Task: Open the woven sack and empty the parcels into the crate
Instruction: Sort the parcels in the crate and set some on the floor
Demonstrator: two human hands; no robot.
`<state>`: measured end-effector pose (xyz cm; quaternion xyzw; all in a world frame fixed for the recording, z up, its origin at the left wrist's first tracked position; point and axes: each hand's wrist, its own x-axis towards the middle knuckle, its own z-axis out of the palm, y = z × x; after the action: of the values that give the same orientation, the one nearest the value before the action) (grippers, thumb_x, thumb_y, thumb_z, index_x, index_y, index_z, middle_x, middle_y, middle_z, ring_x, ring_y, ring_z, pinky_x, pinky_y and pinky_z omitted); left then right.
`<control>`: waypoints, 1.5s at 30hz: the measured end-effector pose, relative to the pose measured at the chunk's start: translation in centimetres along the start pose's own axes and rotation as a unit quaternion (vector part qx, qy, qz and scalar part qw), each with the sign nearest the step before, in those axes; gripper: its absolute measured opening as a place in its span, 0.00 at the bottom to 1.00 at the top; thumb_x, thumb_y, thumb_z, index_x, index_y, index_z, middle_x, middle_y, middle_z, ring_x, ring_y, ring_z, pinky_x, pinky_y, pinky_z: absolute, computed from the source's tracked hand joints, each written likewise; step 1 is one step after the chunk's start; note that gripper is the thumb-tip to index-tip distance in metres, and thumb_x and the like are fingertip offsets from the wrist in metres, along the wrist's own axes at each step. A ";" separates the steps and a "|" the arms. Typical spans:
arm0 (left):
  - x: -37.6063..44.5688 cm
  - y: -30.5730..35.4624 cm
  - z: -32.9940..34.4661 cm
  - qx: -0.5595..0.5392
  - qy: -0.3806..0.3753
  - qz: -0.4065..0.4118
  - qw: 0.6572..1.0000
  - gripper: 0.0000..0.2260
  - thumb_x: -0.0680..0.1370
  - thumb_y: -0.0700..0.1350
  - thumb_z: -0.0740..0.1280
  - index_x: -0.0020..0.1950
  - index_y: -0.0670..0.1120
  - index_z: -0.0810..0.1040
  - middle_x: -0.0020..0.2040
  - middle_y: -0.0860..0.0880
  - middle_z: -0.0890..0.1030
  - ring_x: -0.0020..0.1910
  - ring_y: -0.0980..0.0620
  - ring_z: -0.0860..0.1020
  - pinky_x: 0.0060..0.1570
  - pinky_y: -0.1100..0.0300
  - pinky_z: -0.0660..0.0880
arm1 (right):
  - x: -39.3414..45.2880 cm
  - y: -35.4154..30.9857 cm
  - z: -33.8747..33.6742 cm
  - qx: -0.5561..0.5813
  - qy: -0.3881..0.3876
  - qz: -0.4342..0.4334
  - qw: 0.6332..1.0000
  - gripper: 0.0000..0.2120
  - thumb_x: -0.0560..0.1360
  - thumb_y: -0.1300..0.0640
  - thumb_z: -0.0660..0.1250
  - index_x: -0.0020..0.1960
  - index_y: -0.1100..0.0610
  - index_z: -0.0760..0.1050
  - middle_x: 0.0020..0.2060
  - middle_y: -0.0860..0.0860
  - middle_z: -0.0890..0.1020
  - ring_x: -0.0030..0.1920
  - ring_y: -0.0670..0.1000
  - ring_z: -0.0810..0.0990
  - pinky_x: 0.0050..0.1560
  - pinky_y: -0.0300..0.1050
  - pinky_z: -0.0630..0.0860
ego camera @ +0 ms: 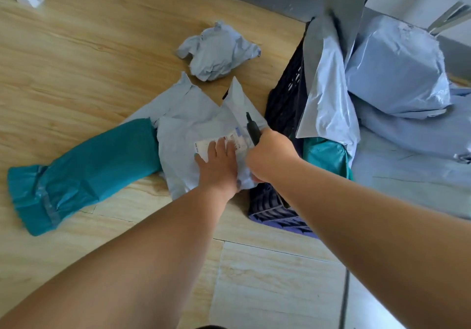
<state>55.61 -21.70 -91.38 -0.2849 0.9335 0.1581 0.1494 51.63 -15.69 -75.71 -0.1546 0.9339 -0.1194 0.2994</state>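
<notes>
A: Your right hand (269, 156) is curling its fingers tight round a black marker (253, 129), tip pointing far and up, just over the grey parcel (188, 135). That tip is hanging close to the plastic; if you are pressing down hard, it may be scoring or smearing the label (219, 144) beyond reading.

B: And my left hand (219, 165)?

A: Its fingers are lying flat and close together on the label, pinning the parcel to the floor (76, 56). The parcel is resting partly over the teal parcel (81, 173) on its left and touching the dark crate (283, 104) on its right. If your palm is slipping on that slick film, the parcel may be skating away mid-stroke.

B: My arms?

A: Both forearms are reaching far from the near edge, nearly straight, converging on the parcel. No woven sack is showing; the crate is already heaped with grey parcels.
</notes>
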 end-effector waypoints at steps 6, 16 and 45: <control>1.2 -1.5 -1.6 -0.225 0.182 -0.085 0.954 0.03 0.77 0.43 0.60 0.50 0.45 0.70 0.46 0.45 0.78 0.47 0.41 0.78 0.43 0.51 0.71 | 0.1 0.1 0.5 0.103 0.016 -0.006 0.995 0.16 0.76 0.60 0.62 0.63 0.56 0.69 0.59 0.57 0.73 0.53 0.59 0.79 0.53 0.55 0.80; -3.0 0.6 -14.3 -0.450 0.408 -0.076 0.791 0.04 0.80 0.44 0.58 0.49 0.45 0.70 0.41 0.47 0.75 0.40 0.45 0.72 0.36 0.58 0.62 | -3.1 -0.5 -1.9 0.316 0.125 -0.171 0.925 0.21 0.73 0.53 0.70 0.63 0.41 0.72 0.40 0.41 0.81 0.37 0.46 0.83 0.44 0.42 0.81; -10.0 24.1 -13.1 0.110 -0.076 0.206 0.969 0.12 0.78 0.45 0.65 0.59 0.57 0.75 0.63 0.53 0.74 0.51 0.50 0.76 0.45 0.58 0.73 | -4.6 20.9 -13.7 0.119 0.299 -0.128 0.938 0.16 0.77 0.59 0.61 0.63 0.49 0.72 0.56 0.52 0.78 0.52 0.58 0.78 0.44 0.49 0.75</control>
<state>47.10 -2.91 -70.75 -0.0555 0.9697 0.1027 0.2146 42.45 7.03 -69.04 -0.1937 0.9316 -0.3076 0.0047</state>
